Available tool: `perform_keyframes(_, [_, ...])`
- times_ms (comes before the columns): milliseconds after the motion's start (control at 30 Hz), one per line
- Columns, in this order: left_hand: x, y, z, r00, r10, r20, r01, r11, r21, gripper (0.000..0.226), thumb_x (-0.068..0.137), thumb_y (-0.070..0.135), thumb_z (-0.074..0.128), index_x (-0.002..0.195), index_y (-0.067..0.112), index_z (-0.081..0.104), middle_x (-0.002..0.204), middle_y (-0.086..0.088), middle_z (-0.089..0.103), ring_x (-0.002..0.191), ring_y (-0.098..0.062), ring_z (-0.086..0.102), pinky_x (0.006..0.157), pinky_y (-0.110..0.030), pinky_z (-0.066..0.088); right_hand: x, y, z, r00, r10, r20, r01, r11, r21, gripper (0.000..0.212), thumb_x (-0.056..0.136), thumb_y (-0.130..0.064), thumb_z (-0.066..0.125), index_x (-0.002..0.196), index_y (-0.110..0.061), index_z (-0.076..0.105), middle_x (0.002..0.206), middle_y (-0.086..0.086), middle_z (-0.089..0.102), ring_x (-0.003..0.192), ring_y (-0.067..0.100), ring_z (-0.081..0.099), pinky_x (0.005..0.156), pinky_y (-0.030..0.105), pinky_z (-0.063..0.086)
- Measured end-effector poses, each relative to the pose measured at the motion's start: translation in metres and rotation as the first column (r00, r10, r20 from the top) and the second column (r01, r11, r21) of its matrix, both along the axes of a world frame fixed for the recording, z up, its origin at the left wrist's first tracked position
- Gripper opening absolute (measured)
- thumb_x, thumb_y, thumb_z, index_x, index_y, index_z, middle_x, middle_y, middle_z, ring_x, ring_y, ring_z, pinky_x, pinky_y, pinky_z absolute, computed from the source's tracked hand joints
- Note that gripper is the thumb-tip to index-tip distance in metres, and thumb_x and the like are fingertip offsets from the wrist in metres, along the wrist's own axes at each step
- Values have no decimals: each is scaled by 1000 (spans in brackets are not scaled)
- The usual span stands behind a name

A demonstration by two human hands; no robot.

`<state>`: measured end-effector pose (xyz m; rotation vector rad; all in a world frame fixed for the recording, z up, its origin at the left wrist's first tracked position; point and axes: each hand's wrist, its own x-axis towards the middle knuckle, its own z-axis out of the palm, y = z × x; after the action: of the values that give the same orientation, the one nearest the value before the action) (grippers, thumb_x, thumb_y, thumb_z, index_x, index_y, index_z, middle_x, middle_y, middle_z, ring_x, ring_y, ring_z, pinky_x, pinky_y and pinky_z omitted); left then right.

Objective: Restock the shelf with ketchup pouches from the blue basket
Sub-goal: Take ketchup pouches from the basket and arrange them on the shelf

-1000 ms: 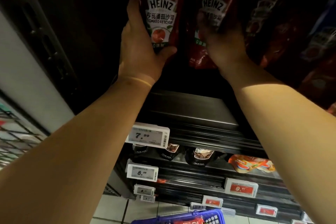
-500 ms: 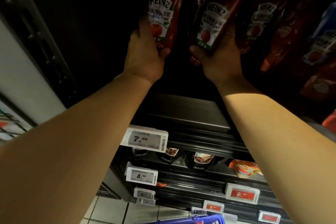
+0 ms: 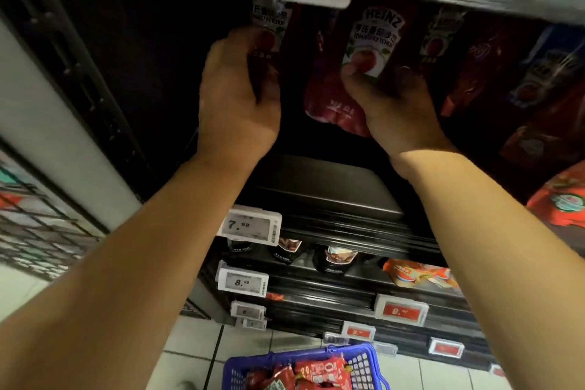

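On the shelf (image 3: 329, 187), left hand (image 3: 237, 98) and right hand (image 3: 395, 108) grip two ketchup pouches (image 3: 373, 41)

Dark red ketchup pouches (image 3: 370, 51) with white labels bearing a red tomato and green leaves. Black shelf (image 3: 332, 196). White price tags (image 3: 251, 225), some red (image 3: 401, 311). Blue basket (image 3: 364, 361) holding bright red pouches (image 3: 316, 372). Pale tiled floor (image 3: 190, 336).

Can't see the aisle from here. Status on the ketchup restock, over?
Left hand gripping one ketchup pouch, right hand gripping another, both raised at the shelf. Blue basket still holds pouches. Nothing blocking.
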<state>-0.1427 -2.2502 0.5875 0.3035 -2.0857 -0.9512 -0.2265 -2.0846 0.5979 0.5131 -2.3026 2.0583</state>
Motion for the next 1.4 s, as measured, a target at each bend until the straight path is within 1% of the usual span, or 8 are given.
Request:
perform_keyframes(267, [125,57,12,755,-652,68,541,678,497,54,98,34,59,148,35,38,144,2,49,122,-6,61,92,-27,56,116,80,41,823,239,515,-258,966,-36,34,89,-44,71,67,-19,79,70,3,74,65,15,72,58,26,57])
perform_keyframes(433, [147,89,20,673,-713,194,556,662,503,57,87,23,78,138,34,54,139,17,55,120,-4,63,90,-18,55,141,91,39,788,161,594,-250,966,70,40,92,-40,70,112,-5,68,95,14,77,80,24,73,73,39,59])
perform_keyframes(667, [133,106,14,808,-522,273,407,830,381,41,93,25,70,133,16,64,145,4,56,124,-4,60,98,-27,55,158,126,34,986,159,58,-168,885,435,58,78,-49,80,128,-29,58,122,-6,61,101,7,67,76,23,58])
perform_keyframes(933, [114,96,7,862,-321,392,432,871,-236,40,103,25,53,138,8,58,141,-10,59,130,-23,57,105,-42,52,139,131,27,821,317,-476,129,708,694,33,94,-15,66,124,0,67,105,16,74,80,29,73,78,32,58])
perform_keyframes(1067, [110,94,1,793,-412,449,538,819,-198,44,102,19,55,143,4,53,149,-17,49,141,-31,44,101,-48,53,127,139,17,822,333,-462,112,701,705,34,89,-8,71,122,0,68,107,17,73,86,31,73,83,34,59])
perform_keyframes(1200, [105,94,0,842,-380,382,469,867,-171,40,101,12,58,140,5,56,146,-14,53,139,-26,47,106,-33,51,122,137,14,994,110,-6,-98,905,413,45,80,-5,77,122,-14,64,121,2,65,89,16,73,81,24,58])
perform_keyframes(1300, [109,93,1,894,-360,265,405,903,-140,36,99,4,57,134,6,62,139,-10,59,132,-17,53,105,-16,45,113,134,27,785,290,547,-176,952,-252,45,77,-14,76,119,-16,62,121,9,66,95,19,73,79,29,58])
perform_keyframes(1400, [114,100,-3,892,-402,208,430,895,-114,34,100,2,54,133,3,61,141,-9,58,135,-18,51,108,-25,46,97,121,36,660,289,693,-16,928,-372,24,86,-27,72,102,-10,67,96,13,75,89,27,75,73,37,61])
